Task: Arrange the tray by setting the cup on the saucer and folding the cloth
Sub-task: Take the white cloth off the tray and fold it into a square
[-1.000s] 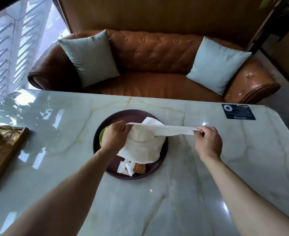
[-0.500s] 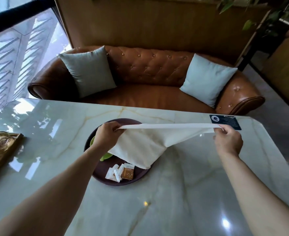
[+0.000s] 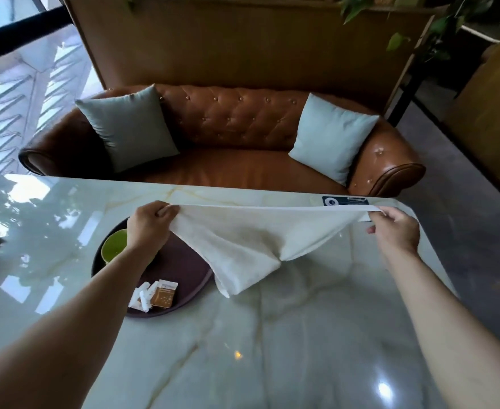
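White cloth, held above the marble table by its upper edge, which runs taut and nearly level between the two hands; the rest sags to a point that hangs over the right rim of the tray. Left hand pinches one upper corner with curled fingers above the tray; right hand pinches the opposite corner near the table's far right edge, in front of a dark label. Compared with the frame half a second earlier, the hands stand farther apart and the cloth is spread wider, with its hanging point shifted rightward off the tray's centre. Dark round tray, lying left of centre on the table, carries a green cup, partly hidden behind the left forearm, and, at its near edge, white sachets just beside an orange packet. Beyond the table stands a brown tufted leather sofa with two pale blue cushions.
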